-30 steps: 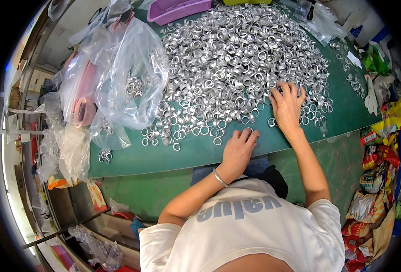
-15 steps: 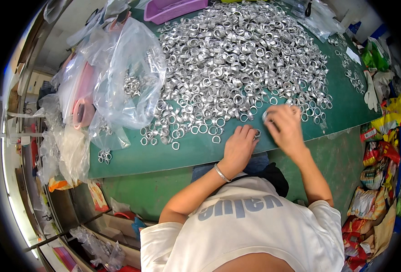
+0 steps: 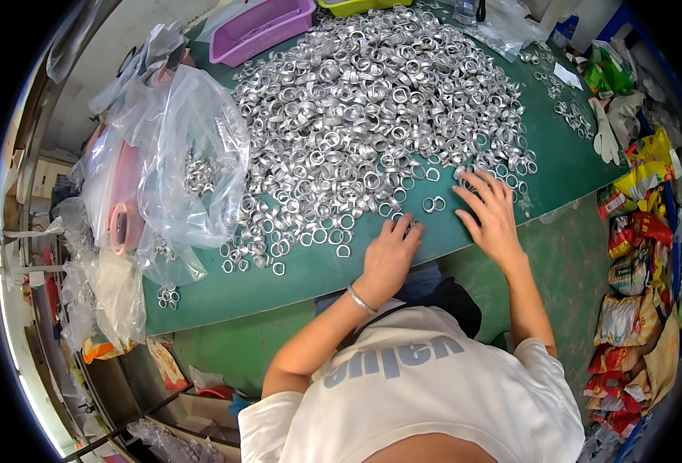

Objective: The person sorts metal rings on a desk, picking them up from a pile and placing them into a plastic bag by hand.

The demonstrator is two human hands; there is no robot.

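Since a second ago the right hand (image 3: 489, 212) has slid back from the middle of the pile toward the near edge of the table (image 3: 310, 282), and the left hand (image 3: 389, 255) has moved up closer to it.

Both hands now lie flat on the green top. The right hand is open, with its fingers spread wide over a few loose rings (image 3: 433, 204). It is not gripping anything that can be seen. The left hand is half curled, with its fingertips at the edge of the pile. Whether it has a ring pinched under them cannot be told from here.

The big pile of shiny metal rings (image 3: 372, 116) sits in the middle of the table, just past the hands. A clear plastic bag (image 3: 186, 177) with some rings inside lies to the left, touching the pile.

What could go wrong? The hands are close to the table edge, so a quick sweep could push small rings off onto the floor. The rings are smooth and round, so they may roll away. The pile could slide down and mix with the loose ones. A purple tray (image 3: 260, 31) sits at the far side, well apart from the hands.
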